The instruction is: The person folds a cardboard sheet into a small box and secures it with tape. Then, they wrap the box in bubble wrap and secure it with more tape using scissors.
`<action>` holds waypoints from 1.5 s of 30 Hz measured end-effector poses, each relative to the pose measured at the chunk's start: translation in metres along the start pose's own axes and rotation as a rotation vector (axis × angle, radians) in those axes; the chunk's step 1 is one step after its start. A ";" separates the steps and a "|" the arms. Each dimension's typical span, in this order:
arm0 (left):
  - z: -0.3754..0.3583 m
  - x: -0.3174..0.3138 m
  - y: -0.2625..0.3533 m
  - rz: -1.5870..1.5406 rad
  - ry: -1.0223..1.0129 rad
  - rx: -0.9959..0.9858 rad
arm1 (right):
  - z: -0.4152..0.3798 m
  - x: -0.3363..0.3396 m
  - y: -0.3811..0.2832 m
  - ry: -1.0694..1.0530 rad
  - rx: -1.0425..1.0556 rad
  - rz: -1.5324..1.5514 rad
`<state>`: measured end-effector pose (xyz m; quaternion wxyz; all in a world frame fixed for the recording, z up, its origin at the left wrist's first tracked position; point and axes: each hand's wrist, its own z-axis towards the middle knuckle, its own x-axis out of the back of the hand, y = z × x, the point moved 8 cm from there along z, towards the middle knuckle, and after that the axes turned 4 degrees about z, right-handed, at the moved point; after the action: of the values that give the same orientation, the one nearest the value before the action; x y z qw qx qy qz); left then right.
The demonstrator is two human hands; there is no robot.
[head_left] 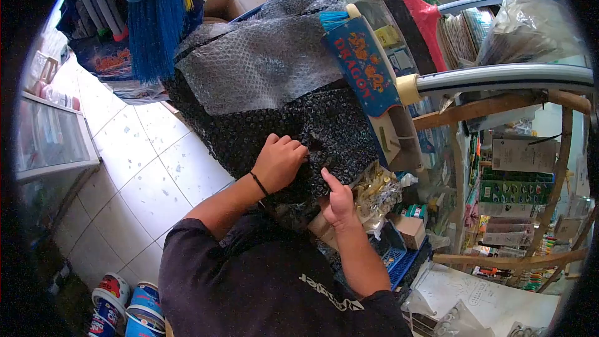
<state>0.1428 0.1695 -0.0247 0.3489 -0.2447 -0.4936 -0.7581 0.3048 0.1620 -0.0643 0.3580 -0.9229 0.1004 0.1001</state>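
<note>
My left hand (280, 161), with a dark band at the wrist, rests on black bubble wrap (243, 136); its fingers are curled into the wrap. To the right, my right hand (339, 198) touches the edge of the same wrap, its thumb raised and its other fingers bent under and mostly hidden. A sheet of clear bubble wrap (262, 62) lies over the upper part of the black wrap. What the wrap covers cannot be seen.
A broom with a blue "Dragon" label (362, 65) stands right of the wrap. Blue bristles (153, 31) hang at the upper left. Crinkled plastic bags (377, 196) and a small cardboard box (410, 232) are near my right arm. Paint buckets (145, 302) stand at the lower left.
</note>
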 end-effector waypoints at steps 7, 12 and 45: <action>-0.002 0.008 0.003 -0.006 -0.002 0.018 | -0.005 -0.004 0.001 0.001 -0.002 0.027; -0.011 0.013 0.006 -0.010 0.006 0.043 | -0.005 0.006 0.012 0.007 0.004 0.022; -0.137 0.051 0.177 -0.234 0.139 0.042 | -0.225 0.102 0.077 -0.114 0.792 -0.257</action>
<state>0.2435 -0.0183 0.0602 0.2964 -0.1250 -0.5092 -0.7983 0.4082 -0.0584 0.0229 0.6996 -0.7120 -0.0051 0.0594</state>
